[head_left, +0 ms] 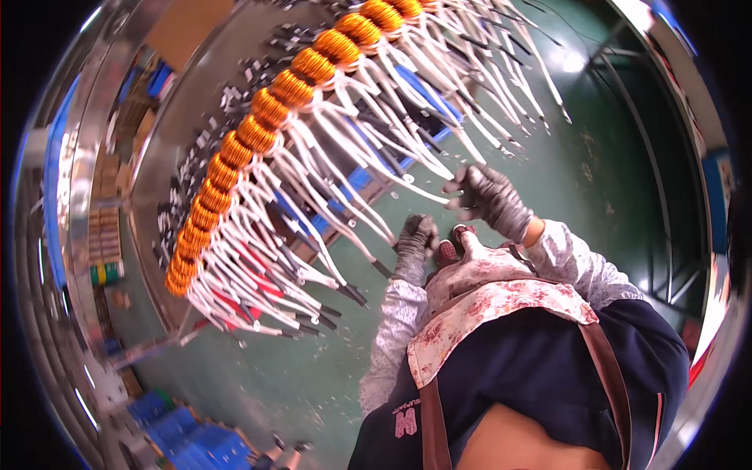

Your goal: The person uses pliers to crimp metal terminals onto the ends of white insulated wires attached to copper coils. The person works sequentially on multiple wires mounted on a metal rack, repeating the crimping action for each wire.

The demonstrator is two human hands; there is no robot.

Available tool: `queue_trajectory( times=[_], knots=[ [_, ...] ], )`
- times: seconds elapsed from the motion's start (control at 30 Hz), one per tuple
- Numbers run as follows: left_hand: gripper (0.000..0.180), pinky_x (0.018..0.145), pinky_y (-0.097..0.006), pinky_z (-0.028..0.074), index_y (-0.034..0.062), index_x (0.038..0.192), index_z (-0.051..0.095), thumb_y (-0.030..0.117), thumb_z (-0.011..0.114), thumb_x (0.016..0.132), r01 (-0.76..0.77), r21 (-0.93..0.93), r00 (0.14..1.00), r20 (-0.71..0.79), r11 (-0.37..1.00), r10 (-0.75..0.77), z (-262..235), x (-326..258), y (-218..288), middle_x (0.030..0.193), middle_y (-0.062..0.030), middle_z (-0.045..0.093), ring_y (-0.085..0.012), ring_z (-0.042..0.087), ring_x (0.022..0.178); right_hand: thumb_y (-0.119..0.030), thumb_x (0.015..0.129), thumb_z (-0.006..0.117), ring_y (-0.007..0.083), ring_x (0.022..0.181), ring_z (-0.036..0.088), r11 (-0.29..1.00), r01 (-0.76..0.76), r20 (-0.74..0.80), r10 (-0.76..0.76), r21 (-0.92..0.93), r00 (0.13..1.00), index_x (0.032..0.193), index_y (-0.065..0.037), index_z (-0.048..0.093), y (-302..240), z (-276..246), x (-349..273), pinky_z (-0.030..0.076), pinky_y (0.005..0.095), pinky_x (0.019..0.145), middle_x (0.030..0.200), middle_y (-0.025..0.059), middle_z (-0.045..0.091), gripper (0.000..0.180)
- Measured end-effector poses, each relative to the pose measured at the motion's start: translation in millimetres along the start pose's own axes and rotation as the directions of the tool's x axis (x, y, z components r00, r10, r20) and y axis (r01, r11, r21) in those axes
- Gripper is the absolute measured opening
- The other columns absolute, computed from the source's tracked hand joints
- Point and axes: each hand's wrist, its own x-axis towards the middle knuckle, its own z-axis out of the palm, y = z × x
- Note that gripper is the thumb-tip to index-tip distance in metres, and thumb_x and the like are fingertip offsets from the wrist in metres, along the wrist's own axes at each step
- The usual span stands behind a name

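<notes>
A long curved row of orange copper-wire coils (270, 108) runs across the upper left, with many white sleeved leads (345, 145) hanging toward me. Many of the leads end in black sleeves (352, 294). My right hand (493, 202), in a grey glove, has its fingers curled together at the end of one white lead (427, 193). Lower and to the left, my left hand (415, 241) is closed, also gloved in grey. Another white lead (368, 218) reaches the edge of that hand; whether the fingers grip it is hidden.
Behind the coils lies a metal table (168, 168). Blue bins (352, 184) show beneath the leads. More blue crates (192, 439) stand at the lower left, near another person's feet (290, 446). A dark metal frame (638, 133) stands on the green floor at right.
</notes>
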Motion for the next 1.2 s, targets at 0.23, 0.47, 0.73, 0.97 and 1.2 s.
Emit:
queue_trajectory(
  times=[0.23, 0.47, 0.73, 0.97, 1.2],
  knots=[
    [0.026, 0.029, -0.015, 0.027, 0.0114, 0.103, 0.054, 0.028, 0.058, 0.083, 0.062, -0.099, 0.992, 0.114, 0.993, -0.051, -1, 68, -15, 0.061, 0.0028, 0.048, -0.0048, 0.043, 0.041, -0.029, 0.087, 0.053, 0.006, 0.045, 0.048, 0.855, -0.187, -0.435, -0.05, -0.485, 0.899, 0.097, -0.006, 0.057, 9, -50, -58, 0.034, 0.0191, 0.037, 0.065, 0.0015, 0.057, 0.025],
    [0.024, 0.029, -0.016, 0.028, 0.0089, 0.09, 0.057, 0.032, 0.057, 0.084, 0.038, 0.036, 0.998, 0.057, 0.999, -0.04, 6, 29, 1, 0.059, 0.0031, 0.05, -0.0051, 0.043, 0.04, -0.041, 0.085, 0.052, 0.0055, 0.048, 0.038, 0.876, -0.255, -0.355, 0.105, -0.408, 0.929, 0.096, -0.01, 0.064, 48, -86, -83, 0.032, 0.0199, 0.042, 0.063, -0.0044, 0.052, 0.035],
    [0.024, 0.029, -0.016, 0.026, 0.0069, 0.098, 0.059, 0.027, 0.049, 0.088, -0.078, 0.168, 0.995, -0.049, 0.983, 0.087, 12, -6, 14, 0.055, 0.003, 0.051, -0.0034, 0.043, 0.038, -0.034, 0.088, 0.048, 0.0075, 0.059, 0.044, 0.809, -0.282, -0.137, 0.247, -0.516, 0.959, 0.096, -0.011, 0.064, 55, -90, -79, 0.04, 0.022, 0.053, 0.066, -0.004, 0.05, 0.029],
    [0.026, 0.028, -0.016, 0.026, 0.0034, 0.097, 0.057, 0.026, 0.048, 0.088, -0.127, 0.073, 0.987, -0.085, 0.989, 0.133, 29, -17, 18, 0.055, 0.001, 0.05, -0.0045, 0.042, 0.036, -0.038, 0.088, 0.047, 0.0064, 0.067, 0.047, 0.855, -0.319, -0.044, 0.33, -0.408, 0.943, 0.089, -0.008, 0.064, 44, -70, -82, 0.037, 0.0212, 0.053, 0.077, -0.0006, 0.059, 0.034],
    [0.023, 0.028, -0.017, 0.026, 0.0049, 0.095, 0.059, 0.025, 0.05, 0.087, -0.172, 0.009, 0.981, -0.09, 0.985, 0.173, 35, -13, 14, 0.054, 0.0006, 0.051, -0.006, 0.043, 0.037, -0.041, 0.086, 0.049, 0.0063, 0.059, 0.045, 0.846, -0.265, 0.008, 0.303, -0.463, 0.953, 0.091, -0.008, 0.062, 51, -95, -78, 0.037, 0.0203, 0.052, 0.076, -0.0014, 0.059, 0.035]
  ],
)
